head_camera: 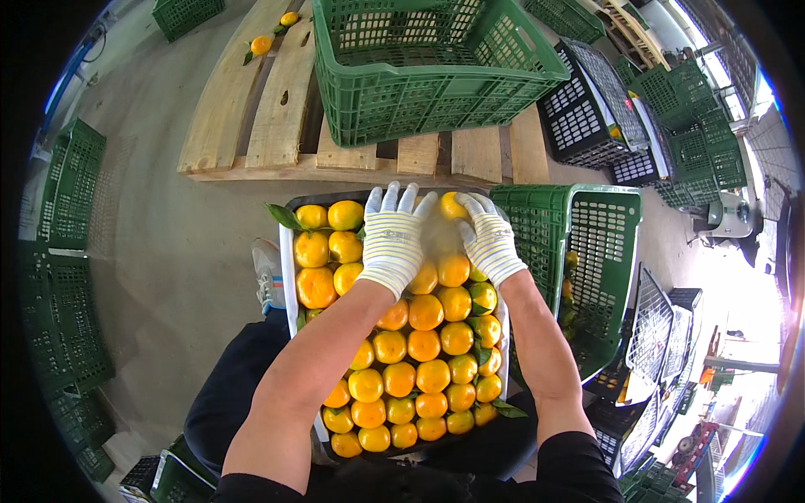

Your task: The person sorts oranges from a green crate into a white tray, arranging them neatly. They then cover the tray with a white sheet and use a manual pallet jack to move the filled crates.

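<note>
A box of orange mandarins in rows, some with green leaves, lies before me, with white lining along its sides. My left hand, in a striped knit glove, rests flat over fruit in the upper middle of the box, its fingers apart and pointing away from me. At the box's far right corner, my right hand, gloved alike, has its thumb and fingers about a mandarin. Between the hands, a patch of the box is blurred. Fruit under my left palm is hidden.
A wooden pallet beyond the box carries a large green plastic crate and two loose mandarins. Right of the box stands another green crate with some fruit inside. Black crates and more green crates stand around.
</note>
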